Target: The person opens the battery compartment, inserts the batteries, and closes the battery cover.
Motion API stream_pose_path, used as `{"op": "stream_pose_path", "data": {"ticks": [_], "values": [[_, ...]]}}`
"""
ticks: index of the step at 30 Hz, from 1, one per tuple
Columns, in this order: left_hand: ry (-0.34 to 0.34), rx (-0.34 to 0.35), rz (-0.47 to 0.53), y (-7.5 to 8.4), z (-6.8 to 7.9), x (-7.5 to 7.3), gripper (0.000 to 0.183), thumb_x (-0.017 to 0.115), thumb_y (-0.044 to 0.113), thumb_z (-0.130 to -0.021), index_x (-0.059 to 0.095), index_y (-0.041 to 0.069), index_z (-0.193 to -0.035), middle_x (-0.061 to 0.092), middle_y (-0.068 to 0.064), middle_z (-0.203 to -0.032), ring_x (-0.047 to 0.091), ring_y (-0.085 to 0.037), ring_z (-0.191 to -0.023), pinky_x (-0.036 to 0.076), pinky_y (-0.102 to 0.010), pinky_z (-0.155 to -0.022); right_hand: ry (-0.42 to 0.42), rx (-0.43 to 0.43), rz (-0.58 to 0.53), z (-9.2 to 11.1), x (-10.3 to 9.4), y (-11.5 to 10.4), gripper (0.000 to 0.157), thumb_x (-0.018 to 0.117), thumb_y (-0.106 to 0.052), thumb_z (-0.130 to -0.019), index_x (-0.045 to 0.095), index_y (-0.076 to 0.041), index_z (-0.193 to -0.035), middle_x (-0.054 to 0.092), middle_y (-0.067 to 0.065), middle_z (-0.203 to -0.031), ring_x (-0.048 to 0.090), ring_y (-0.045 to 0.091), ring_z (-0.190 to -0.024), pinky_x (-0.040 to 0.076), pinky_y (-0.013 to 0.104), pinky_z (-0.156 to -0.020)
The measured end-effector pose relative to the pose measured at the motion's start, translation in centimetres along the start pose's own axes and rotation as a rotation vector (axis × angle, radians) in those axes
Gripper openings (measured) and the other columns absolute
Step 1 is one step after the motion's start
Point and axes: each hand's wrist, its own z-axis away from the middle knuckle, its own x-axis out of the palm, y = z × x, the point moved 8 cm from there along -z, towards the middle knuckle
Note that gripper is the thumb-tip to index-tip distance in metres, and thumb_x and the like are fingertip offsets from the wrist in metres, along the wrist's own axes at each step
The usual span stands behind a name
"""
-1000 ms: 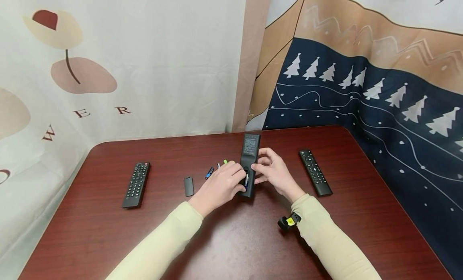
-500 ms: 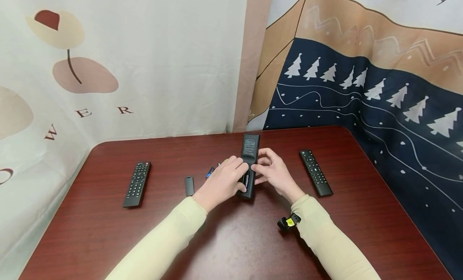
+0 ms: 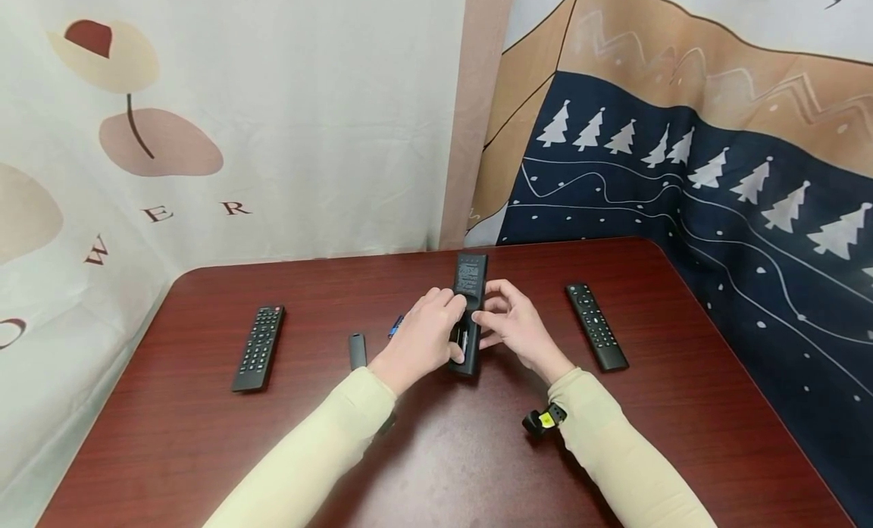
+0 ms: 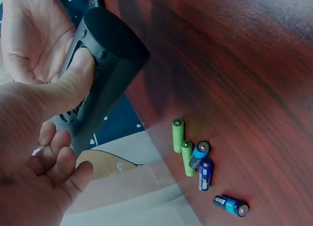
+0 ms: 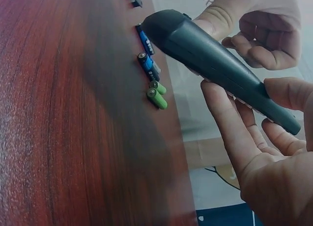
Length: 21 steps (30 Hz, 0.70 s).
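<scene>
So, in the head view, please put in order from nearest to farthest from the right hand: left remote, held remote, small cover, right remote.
1. Held remote: touching the right hand.
2. Right remote: to its right.
3. Small cover: to its left.
4. Left remote: farthest left.

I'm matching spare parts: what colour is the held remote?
The held remote is black, clearest in the right wrist view.

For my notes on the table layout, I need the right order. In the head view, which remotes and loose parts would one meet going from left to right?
Left remote, cover, blue battery, held remote, right remote.
</scene>
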Motion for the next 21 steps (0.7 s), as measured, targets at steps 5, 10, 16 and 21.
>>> {"op": "stream_pose_path", "data": {"ticks": [5,10,16,21], "values": [[-0.012,-0.019,-0.002,-0.5,0.5,0.2,0.058,0.100,0.025,-0.062,0.056,0.007,-0.095,0.051,-0.002,-0.088,0.049,-0.022,-0.085,0.047,-0.033,-0.074,0.002,0.016,-0.002,0.0,0.0,0.3,0.041,0.064,0.001,-0.096,0.049,-0.001,-0.134,0.067,0.020,-0.104,0.075,0.022,-0.079,0.064,0.044,-0.065],[-0.014,-0.036,0.014,-1.3,1.0,0.4,0.055,0.099,0.029,-0.067,0.061,0.007,-0.099,0.053,-0.001,-0.091,0.050,-0.020,-0.087,0.048,-0.033,-0.077,0.011,0.023,-0.005,0.0,-0.2,0.4,0.040,0.064,0.001,-0.096,0.049,-0.001,-0.134,0.066,0.019,-0.101,0.075,0.022,-0.079,0.064,0.044,-0.065],[-0.010,-0.038,0.001,-1.7,1.3,0.2,0.054,0.097,0.033,-0.069,0.061,0.008,-0.101,0.054,0.000,-0.093,0.051,-0.019,-0.087,0.048,-0.033,-0.078,0.016,0.020,-0.009,-0.2,-0.5,0.3,0.040,0.064,0.000,-0.097,0.049,0.000,-0.134,0.066,0.020,-0.101,0.075,0.022,-0.079,0.064,0.044,-0.065],[-0.018,-0.045,0.007,-2.0,1.6,0.2,0.055,0.097,0.035,-0.069,0.062,0.009,-0.102,0.054,0.000,-0.094,0.051,-0.019,-0.088,0.048,-0.034,-0.080,0.015,0.023,-0.004,-0.2,-0.5,0.5,0.040,0.064,0.000,-0.097,0.048,0.000,-0.134,0.066,0.020,-0.102,0.074,0.023,-0.079,0.064,0.044,-0.065]]}}
